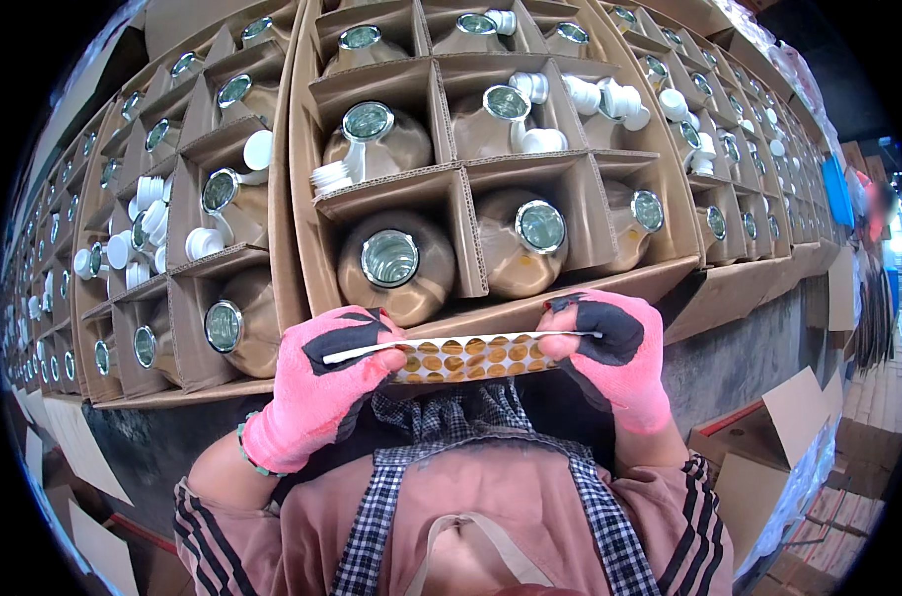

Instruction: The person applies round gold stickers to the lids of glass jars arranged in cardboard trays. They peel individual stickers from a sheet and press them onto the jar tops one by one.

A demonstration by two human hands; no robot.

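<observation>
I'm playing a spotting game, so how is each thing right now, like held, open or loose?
Gold-dot sticker sheet: held up by its two ends
Left hand: gloved, pinching the sheet's left end
Right hand: gloved, pinching the sheet's right end
Middle cardboard carton: open on top
Glass bottles in its front row: uncapped, mouths up
White plastic caps: loose among the bottles
Checked apron: worn

Left hand [324,377], right hand [618,356] — level pinches

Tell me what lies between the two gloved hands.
In the head view, a white strip with gold dots spans between the left hand and right hand, pinched at both ends.
</observation>
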